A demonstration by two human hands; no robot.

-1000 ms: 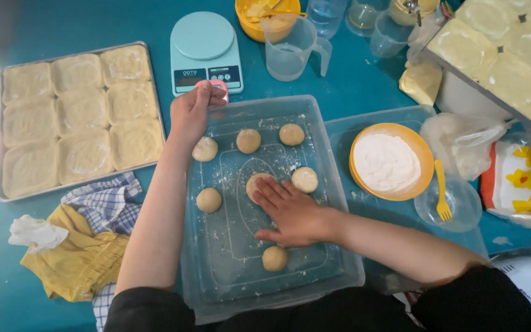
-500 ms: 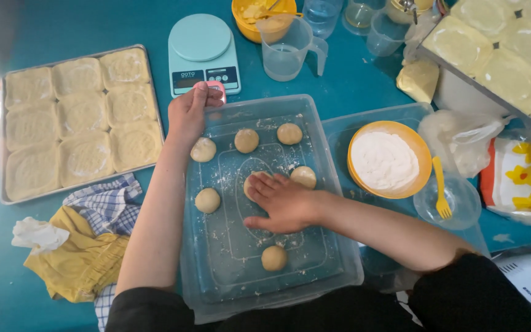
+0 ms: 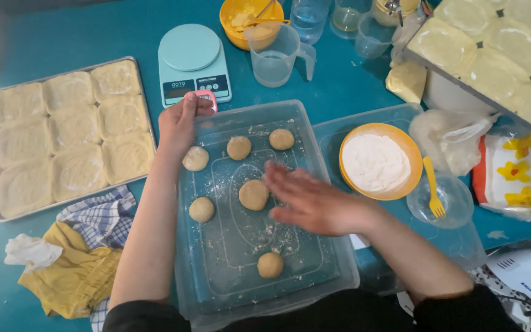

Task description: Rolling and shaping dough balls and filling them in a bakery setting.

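In the head view, the right hand (image 3: 314, 200) lies flat and open, fingers spread and slightly blurred, over the floured floor of a clear plastic tray (image 3: 333, 261) on the teal bench (image 3: 62, 37). Just beyond its fingertips sits a round dough ball (image 3: 254, 194); whether the fingers touch it cannot be told. The left hand (image 3: 179, 123) rests on the tray's far left corner, fingers curled shut on a small pink object (image 3: 206, 98) pinched at its tips.

Five more dough balls lie in the tray: one (image 3: 195, 158) just below the left hand, two (image 3: 238, 147) (image 3: 281, 139) beyond the right hand's fingers, one (image 3: 201, 209) to the left of the right hand, and one (image 3: 270, 265) nearer the person than the right hand.

Just beyond the left hand stands a pale green kitchen scale (image 3: 190, 52). Left of that hand is a metal baking tray (image 3: 149, 126) of flattened dough pieces, and below it crumpled cloths (image 3: 75, 270). To the right of the right hand sits an orange bowl of flour (image 3: 376, 161), then a clear bowl with a yellow fork (image 3: 432, 193).
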